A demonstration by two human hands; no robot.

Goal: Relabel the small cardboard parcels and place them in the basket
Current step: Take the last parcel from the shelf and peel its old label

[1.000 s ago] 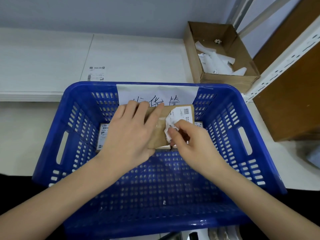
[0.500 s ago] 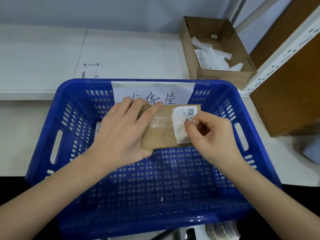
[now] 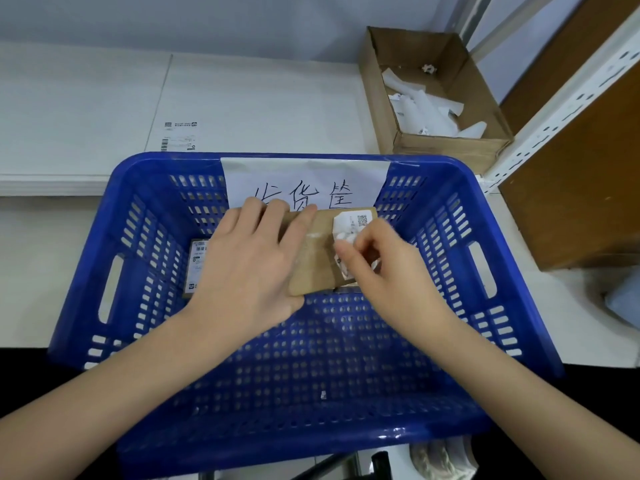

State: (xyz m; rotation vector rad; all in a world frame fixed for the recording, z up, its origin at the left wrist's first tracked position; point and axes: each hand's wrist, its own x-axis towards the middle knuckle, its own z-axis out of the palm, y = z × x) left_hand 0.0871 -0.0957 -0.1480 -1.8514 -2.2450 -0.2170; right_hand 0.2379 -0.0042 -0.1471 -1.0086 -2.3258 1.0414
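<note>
Midway: left hand (image 3: 249, 268) gripping parcel (image 3: 311, 268) over basket (image 3: 145, 174). Right hand (image 3: 384, 265) pinching, seemingly peeling, old label (image 3: 349, 226). Relabelling, placing remain.

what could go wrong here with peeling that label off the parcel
1. The white label is already crumpled where the right hand pinches it, so it may tear and leave scraps stuck on the parcel.
2. The left hand holds the parcel only at one end, above the blue basket; a hard tug might pull it loose, dropping it in unrelabelled beside the parcel already inside.
</note>
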